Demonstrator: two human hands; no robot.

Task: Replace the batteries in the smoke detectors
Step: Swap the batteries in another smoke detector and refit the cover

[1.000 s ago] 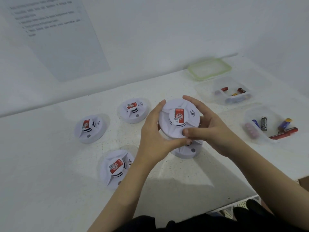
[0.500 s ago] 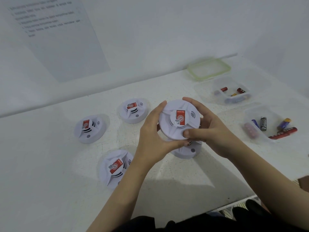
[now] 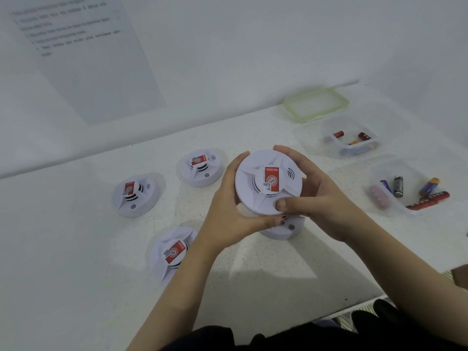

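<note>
I hold a round white smoke detector [image 3: 255, 196] with a red label above the white table [image 3: 76, 287]. My left hand [image 3: 228, 219] grips its left rim and my right hand [image 3: 321, 201] grips its right rim, thumb on the front edge. Directly below it another smoke detector [image 3: 286, 230] lies on the table, mostly hidden. Three more detectors lie at the left [image 3: 135, 195], at the back [image 3: 201, 167] and at the front [image 3: 172, 252]. Two clear tubs hold batteries: a near tub [image 3: 374, 171] and a far tub [image 3: 329, 125].
A green-rimmed clear lid [image 3: 315, 103] lies at the back right by the wall. A printed sheet [image 3: 83, 46] hangs on the wall at the left. The table's front edge [image 3: 354, 304] runs near my right forearm.
The held detector has turned slightly between my hands, its red label now more upright. Both hands stay on its rim.
</note>
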